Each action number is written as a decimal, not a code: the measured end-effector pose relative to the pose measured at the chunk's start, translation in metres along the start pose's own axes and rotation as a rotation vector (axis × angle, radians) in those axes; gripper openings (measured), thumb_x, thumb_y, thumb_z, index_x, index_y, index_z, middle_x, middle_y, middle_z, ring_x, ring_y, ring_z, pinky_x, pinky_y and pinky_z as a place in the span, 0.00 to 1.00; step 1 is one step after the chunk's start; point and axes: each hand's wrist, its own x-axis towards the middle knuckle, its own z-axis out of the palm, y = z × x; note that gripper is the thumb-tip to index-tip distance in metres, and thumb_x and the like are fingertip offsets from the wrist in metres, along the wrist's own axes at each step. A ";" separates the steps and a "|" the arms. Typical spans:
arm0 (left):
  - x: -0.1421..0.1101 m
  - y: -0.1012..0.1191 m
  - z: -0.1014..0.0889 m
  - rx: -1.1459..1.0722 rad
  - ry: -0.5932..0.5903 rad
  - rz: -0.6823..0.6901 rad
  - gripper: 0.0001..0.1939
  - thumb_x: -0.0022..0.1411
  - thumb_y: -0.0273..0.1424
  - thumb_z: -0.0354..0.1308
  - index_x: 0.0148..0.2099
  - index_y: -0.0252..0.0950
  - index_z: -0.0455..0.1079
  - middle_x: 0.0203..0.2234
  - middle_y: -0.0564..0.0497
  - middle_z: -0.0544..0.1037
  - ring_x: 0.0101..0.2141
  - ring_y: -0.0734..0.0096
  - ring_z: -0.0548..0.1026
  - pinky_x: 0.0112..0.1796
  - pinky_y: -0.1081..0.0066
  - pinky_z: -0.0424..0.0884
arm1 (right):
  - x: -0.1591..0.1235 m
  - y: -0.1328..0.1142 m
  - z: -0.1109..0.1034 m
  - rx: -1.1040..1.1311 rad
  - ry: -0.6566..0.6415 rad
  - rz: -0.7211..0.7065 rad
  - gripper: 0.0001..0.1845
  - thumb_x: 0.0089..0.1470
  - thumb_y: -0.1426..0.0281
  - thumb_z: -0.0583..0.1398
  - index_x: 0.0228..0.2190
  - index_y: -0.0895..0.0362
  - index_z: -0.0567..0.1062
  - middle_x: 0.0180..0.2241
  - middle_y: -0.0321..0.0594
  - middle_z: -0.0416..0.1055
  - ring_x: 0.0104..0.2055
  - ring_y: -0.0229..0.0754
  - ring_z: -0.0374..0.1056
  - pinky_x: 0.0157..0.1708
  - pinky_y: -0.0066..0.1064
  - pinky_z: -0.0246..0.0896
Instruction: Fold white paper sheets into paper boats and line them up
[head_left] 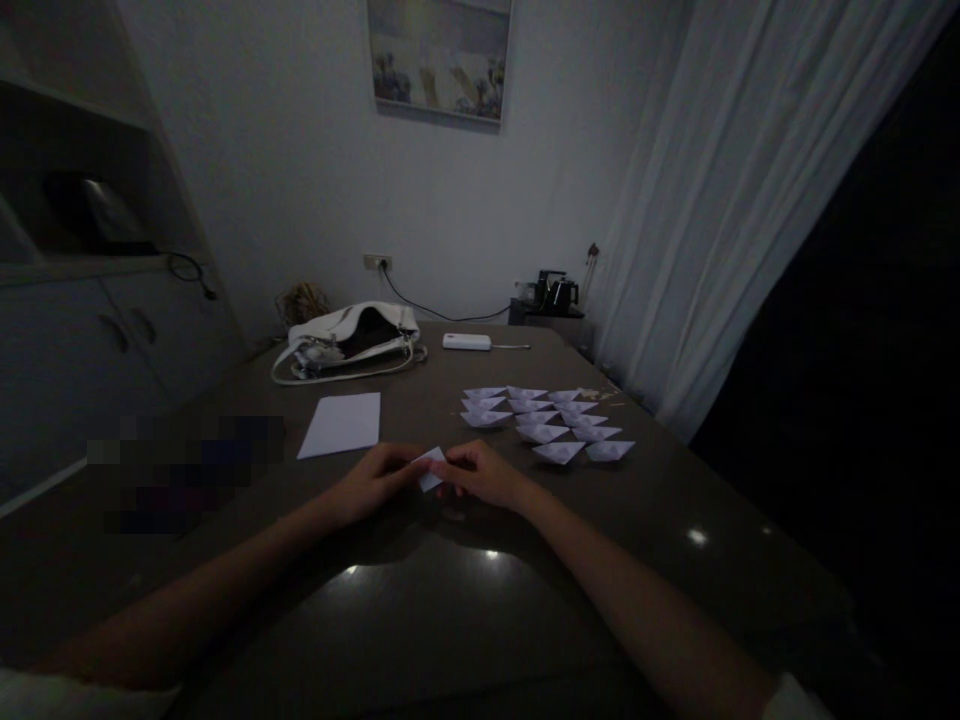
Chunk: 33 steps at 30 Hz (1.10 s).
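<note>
A small folded piece of white paper (430,481) is pinched between my two hands, just above the dark table. My left hand (381,474) grips its left side, thumb on top. My right hand (484,474) holds the right side, with the thumb over the paper and the other fingers curled beneath. Parts of the fingers and the paper's underside are hidden. To the right of my hands stand several white paper boats (541,433) in loose rows. A stack of white paper sheets (342,424) lies flat beyond my left hand.
A white handbag (352,330) with its strap lies at the table's far left. Near the far edge is a white power bank (466,342) with a short cable. The glossy table (480,620) has a far right edge near a pale curtain (675,200).
</note>
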 end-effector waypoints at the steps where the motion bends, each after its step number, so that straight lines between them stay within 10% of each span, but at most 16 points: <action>1: 0.000 -0.001 0.000 -0.001 -0.009 0.009 0.26 0.57 0.51 0.51 0.32 0.31 0.73 0.25 0.48 0.75 0.29 0.64 0.72 0.29 0.72 0.66 | 0.000 -0.001 0.001 0.004 -0.011 0.004 0.25 0.54 0.52 0.55 0.31 0.63 0.75 0.23 0.38 0.70 0.21 0.31 0.59 0.20 0.22 0.53; 33: 0.000 0.004 0.002 0.239 -0.081 0.108 0.28 0.65 0.47 0.40 0.29 0.31 0.69 0.18 0.54 0.68 0.21 0.73 0.66 0.23 0.76 0.60 | 0.001 0.005 0.002 -0.174 0.038 -0.058 0.23 0.57 0.59 0.54 0.21 0.62 0.74 0.17 0.36 0.68 0.19 0.32 0.60 0.22 0.23 0.51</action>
